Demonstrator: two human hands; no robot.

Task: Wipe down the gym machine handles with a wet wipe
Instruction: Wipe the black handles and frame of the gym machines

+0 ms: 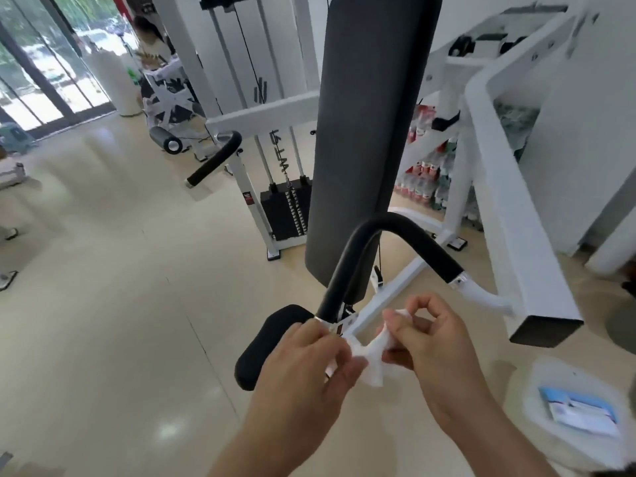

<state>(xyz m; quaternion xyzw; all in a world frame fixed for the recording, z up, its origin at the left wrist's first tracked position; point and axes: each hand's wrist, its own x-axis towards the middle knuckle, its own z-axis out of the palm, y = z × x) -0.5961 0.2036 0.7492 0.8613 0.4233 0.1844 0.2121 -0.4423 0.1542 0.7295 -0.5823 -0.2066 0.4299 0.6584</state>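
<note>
Two hands share one wet wipe [373,356] just below the near handle [389,235]: the left hand [309,359] pinches its lower edge, the right hand [430,339] pinches the upper bunch. It looks limp, light and easily torn, best spread flat over the palm. The black foam handle looks firm and fixed, fit for wrapping.

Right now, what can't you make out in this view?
- Wet wipe: bunched between left hand and right hand; fingers hide its edges.
- Near handle's lower end: behind the left hand.
- Packet on the floor: print blurred.
</note>
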